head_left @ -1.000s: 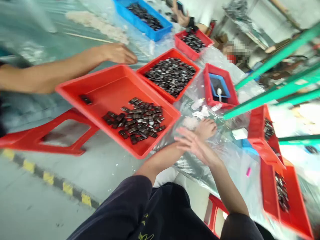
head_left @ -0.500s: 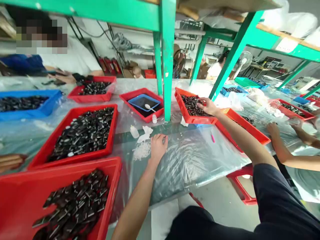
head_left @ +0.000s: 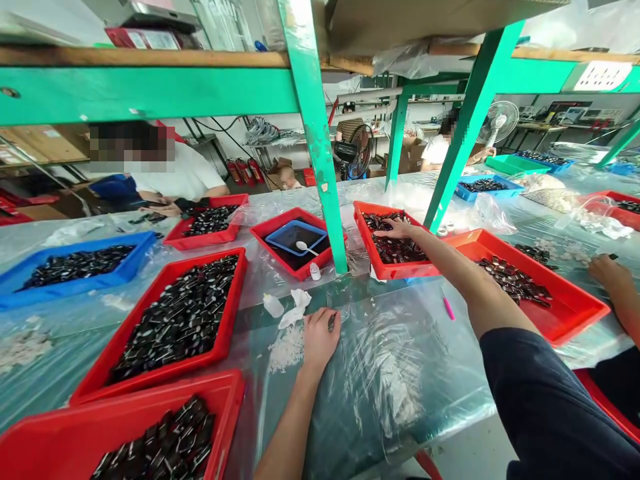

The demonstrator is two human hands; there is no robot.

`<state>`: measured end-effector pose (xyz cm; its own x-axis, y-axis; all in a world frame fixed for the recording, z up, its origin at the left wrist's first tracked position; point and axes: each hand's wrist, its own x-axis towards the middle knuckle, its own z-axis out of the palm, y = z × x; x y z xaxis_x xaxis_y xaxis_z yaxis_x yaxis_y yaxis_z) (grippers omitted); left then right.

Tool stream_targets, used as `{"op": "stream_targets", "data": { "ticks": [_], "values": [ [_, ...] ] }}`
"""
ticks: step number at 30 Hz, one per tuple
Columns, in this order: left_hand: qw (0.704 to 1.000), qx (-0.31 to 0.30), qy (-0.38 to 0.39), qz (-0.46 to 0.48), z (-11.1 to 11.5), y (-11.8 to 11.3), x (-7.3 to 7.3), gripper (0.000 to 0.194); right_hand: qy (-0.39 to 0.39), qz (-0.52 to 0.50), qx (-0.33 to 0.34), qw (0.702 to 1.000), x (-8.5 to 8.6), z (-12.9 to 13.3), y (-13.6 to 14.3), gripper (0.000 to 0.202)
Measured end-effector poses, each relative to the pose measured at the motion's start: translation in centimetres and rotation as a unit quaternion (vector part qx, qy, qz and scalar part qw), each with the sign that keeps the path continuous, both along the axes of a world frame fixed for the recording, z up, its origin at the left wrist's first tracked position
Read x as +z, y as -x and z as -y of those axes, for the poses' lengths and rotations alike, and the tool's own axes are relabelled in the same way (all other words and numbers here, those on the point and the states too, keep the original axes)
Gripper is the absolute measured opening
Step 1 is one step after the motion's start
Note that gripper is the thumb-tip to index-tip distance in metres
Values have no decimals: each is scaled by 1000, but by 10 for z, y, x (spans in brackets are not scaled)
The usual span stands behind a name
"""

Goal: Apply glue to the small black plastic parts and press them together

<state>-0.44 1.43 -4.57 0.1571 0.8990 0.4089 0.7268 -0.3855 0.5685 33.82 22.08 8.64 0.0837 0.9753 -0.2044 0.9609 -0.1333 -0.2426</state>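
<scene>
My left hand (head_left: 320,339) rests on the plastic-covered table, its fingers curled round a small dark part (head_left: 331,323). Beside it on the left lies a heap of small whitish pieces (head_left: 287,349), with crumpled white tissue (head_left: 296,308) and a white squeeze bottle (head_left: 273,305) just behind. My right hand (head_left: 399,230) reaches over a red tray (head_left: 406,272) and touches the glossy dark parts (head_left: 395,251) inside. Its fingers are stretched out and apart; the fingertips are partly lost among the parts.
A green post (head_left: 325,167) stands between my hands, behind the table's work area. A pink-handled tool (head_left: 449,308) lies on the right. Another red tray (head_left: 575,327) holds parts, near a co-worker's hand (head_left: 607,270). At left stands a large filled red tray (head_left: 239,293).
The view has swung, so the table things sit lower in it. My right hand has shifted leftward and deeper over the parts in the red tray. The left hand keeps its hold.
</scene>
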Motion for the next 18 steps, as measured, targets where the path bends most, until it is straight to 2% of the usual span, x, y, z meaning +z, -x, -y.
{"op": "stream_targets", "data": {
  "ticks": [5, 9, 14, 18],
  "values": [
    [1000, -6, 25, 7, -1, 1, -1, 23, -63, 4, 2, 998, -8, 0, -2, 97],
    [999, -11, 31, 6, -1, 1, -1, 23, -75, -20, -7, 997, -8, 3, -10, 81],
    [1000, -17, 25, 1, 0, 0, 1, 23, -110, -62, -35, 991, -5, 10, -18, 75],
    [999, -18, 29, 2, 1, 0, 3, 24, -155, -143, -36, 977, 5, 20, -24, 62]
  ]
}}
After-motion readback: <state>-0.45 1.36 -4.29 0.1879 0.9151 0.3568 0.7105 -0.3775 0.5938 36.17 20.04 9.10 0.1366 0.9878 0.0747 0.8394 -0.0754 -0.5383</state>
